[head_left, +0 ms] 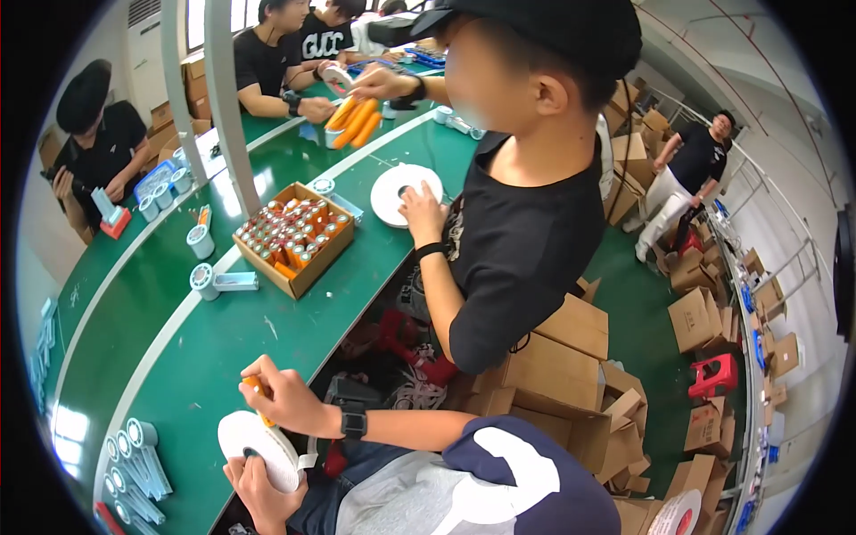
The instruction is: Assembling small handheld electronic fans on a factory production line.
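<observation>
- Left hand (254, 489): nearest the lower edge, its fingers curl under and around the white tape roll (260, 446) and carry it upright over the edge of the green table (205, 357).
- White tape roll: probably light and stiff at the core, with a tacky free end. It is best held by the flat sides or through the centre hole.
- Right hand (287, 403): its fingertips are pressed together on a small orange cylinder (258, 389), which is at the top of the roll.
- Orange cylinder: looks rigid, smooth and liable to roll, so it is best gripped across its girth.
- Cardboard box (294, 239): farther along the table and packed with similar cylinders standing on end.
- Co-worker's hand (419, 212): farthest, resting on a second white roll (392, 192) that lies flat.
</observation>
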A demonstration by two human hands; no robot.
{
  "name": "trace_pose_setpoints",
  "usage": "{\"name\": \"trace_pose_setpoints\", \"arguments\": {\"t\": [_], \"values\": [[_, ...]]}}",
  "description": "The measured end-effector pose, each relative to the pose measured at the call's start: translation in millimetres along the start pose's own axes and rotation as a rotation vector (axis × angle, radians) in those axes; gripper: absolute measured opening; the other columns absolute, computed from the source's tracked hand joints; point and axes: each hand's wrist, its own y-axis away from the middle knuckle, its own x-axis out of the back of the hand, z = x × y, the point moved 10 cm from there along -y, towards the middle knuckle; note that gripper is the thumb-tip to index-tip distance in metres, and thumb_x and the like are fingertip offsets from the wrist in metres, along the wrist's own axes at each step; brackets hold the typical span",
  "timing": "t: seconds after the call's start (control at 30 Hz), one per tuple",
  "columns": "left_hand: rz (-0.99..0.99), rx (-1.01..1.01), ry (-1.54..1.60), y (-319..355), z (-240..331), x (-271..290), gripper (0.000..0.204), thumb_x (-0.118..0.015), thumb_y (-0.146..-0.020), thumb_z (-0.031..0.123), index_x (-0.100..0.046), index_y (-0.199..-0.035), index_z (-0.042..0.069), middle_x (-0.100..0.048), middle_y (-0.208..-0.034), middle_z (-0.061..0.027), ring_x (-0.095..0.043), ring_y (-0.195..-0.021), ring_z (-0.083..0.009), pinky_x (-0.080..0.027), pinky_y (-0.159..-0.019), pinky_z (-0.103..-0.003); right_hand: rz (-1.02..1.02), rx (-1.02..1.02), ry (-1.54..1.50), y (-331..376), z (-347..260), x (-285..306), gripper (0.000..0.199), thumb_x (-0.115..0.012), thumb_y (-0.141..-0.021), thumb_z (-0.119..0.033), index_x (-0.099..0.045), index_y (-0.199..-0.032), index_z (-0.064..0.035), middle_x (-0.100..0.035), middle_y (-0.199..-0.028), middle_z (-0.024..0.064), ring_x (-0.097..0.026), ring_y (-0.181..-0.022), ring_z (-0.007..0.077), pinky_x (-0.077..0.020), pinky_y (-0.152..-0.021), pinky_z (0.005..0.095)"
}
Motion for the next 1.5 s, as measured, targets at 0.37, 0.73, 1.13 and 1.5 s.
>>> {"name": "trace_pose_setpoints", "arguments": {"t": [0.37, 0.73, 1.13, 1.5], "values": [[-0.027, -0.283, 0.112, 36, -29, -5, 0.029, -0.073, -0.059, -0.001, -0.062, -0.085, -0.001, -0.064, -0.086, -0.0154, -0.059, -0.089, -0.0375, -0.046, -0.078, -0.047, -0.682, -0.029, 0.286, 20, -7, -73, 0.019, -0.064, -0.091, -0.015, -0.059, -0.106, -0.0049, -0.064, -0.074, 0.0221, -0.066, -0.067, 0.0407, -0.0513, -0.055, 0.0437], [-0.023, -0.471, 0.052, 46, -15, 2, 0.034, -0.063, -0.064, 0.012, -0.063, -0.096, 0.001, -0.060, -0.086, -0.0054, -0.054, -0.084, -0.0224, -0.046, -0.075, -0.037, -0.816, -0.218, 0.357, 43, 1, -62, 0.018, -0.055, -0.102, -0.015, -0.060, -0.110, 0.0013, -0.064, -0.077, 0.0123, -0.062, -0.069, 0.0109, -0.0485, -0.061, 0.0301], [-0.096, -0.304, 0.027, 12, 3, -40, 0.034, -0.070, -0.060, 0.000, -0.056, -0.090, -0.005, -0.058, -0.090, -0.0193, -0.053, -0.092, -0.0449, -0.042, -0.092, -0.060, -0.412, -0.029, 0.285, 12, 8, -5, 0.016, -0.057, -0.095, -0.012, -0.052, -0.101, 0.0018, -0.063, -0.074, 0.0225, -0.065, -0.065, 0.0414, -0.0500, -0.056, 0.0468], [0.123, -0.107, 0.100, 13, -28, -36, 0.029, -0.082, -0.064, 0.008, -0.057, -0.077, 0.003, -0.050, -0.071, -0.0142, -0.050, -0.077, -0.0391, -0.040, -0.072, -0.047, 0.002, 0.548, 0.610, -112, -49, 43, 0.032, -0.050, -0.105, -0.032, -0.059, -0.104, -0.0006, -0.061, -0.075, 0.0178, -0.064, -0.064, 0.0300, -0.0470, -0.055, 0.0390]]}}
